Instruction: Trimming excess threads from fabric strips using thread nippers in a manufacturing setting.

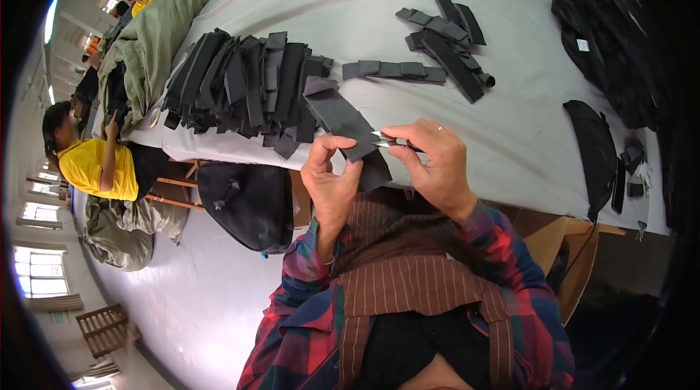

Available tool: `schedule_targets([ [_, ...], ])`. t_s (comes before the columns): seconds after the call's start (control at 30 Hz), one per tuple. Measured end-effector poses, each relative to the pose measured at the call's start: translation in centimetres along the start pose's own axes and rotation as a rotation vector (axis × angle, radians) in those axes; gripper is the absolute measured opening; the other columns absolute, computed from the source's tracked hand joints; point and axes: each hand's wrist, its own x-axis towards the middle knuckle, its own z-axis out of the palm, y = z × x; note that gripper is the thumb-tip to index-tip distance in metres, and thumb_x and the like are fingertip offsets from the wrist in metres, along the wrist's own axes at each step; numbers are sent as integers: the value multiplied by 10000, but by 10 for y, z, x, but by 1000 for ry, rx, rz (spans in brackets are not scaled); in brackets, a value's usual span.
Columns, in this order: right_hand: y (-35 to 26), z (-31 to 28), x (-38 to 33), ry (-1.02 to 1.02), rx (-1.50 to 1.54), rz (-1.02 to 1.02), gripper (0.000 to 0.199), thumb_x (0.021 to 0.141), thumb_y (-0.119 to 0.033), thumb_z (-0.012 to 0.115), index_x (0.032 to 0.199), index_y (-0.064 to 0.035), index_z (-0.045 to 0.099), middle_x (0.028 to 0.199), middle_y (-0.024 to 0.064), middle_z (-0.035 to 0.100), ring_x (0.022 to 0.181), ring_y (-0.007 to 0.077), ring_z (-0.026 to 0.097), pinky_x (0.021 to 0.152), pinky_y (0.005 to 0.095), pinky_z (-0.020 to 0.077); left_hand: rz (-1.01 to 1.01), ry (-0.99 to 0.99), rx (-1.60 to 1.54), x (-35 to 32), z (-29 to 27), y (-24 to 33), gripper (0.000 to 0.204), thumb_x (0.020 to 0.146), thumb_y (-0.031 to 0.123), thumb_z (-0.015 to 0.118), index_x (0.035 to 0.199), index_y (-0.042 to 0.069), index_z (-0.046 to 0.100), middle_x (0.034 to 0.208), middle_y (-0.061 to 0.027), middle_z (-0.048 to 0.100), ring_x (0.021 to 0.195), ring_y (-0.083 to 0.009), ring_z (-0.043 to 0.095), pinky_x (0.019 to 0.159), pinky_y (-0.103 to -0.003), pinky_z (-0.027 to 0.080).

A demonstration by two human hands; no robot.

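My left hand (329, 184) pinches a dark grey fabric strip (341, 116) between thumb and fingers, just over the table's near edge. The strip slants away toward the far left, and its lower end hangs below my fingers. Small silver thread snips (382, 140) are in my right hand (439, 160), their tips against the strip's right edge beside my left thumb. My right fingers wrap the handles, so most of the snips is hidden. Left of my hands lies a long row of stacked dark strips (248, 83), close to the held piece.
Several loose strips (456, 47) lie farther back on the white-covered table (510, 120). Black garments (605, 62) and a curved black piece (589, 149) are on the right. A person in yellow (102, 167) works at the left, near grey-green cloth (157, 43). A black bag (246, 204) stands below.
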Motion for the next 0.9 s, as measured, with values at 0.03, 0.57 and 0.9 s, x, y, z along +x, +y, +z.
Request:
schedule_targets([
  [0.03, -3, 2, 0, 6, -2, -3, 192, 756, -83, 695, 946, -109, 687, 696, 35, 582, 594, 209, 507, 563, 314, 366, 20, -1, 26, 1, 1, 0, 222, 733, -99, 633, 912, 25, 588, 891, -24, 586, 867, -96, 537, 815, -224, 414],
  [0.57, 2, -21, 17, -43, 473, 303, 205, 888, -57, 577, 1075, -15, 653, 873, -4, 626, 725, 61, 483, 652, 220, 398, -23, 3, -199, 19, 2, 3, 215, 766, -138, 605, 907, 20, 569, 885, -10, 571, 860, -71, 555, 792, -192, 423],
  [0.9, 5, -25, 36, -254, 73, -45, 157, 756, -134, 693, 914, -134, 698, 685, 11, 602, 633, 187, 526, 591, 304, 335, -231, -139, -323, 30, -8, -3, 223, 752, -151, 565, 892, 23, 564, 830, -2, 628, 784, -41, 568, 719, -178, 426],
])
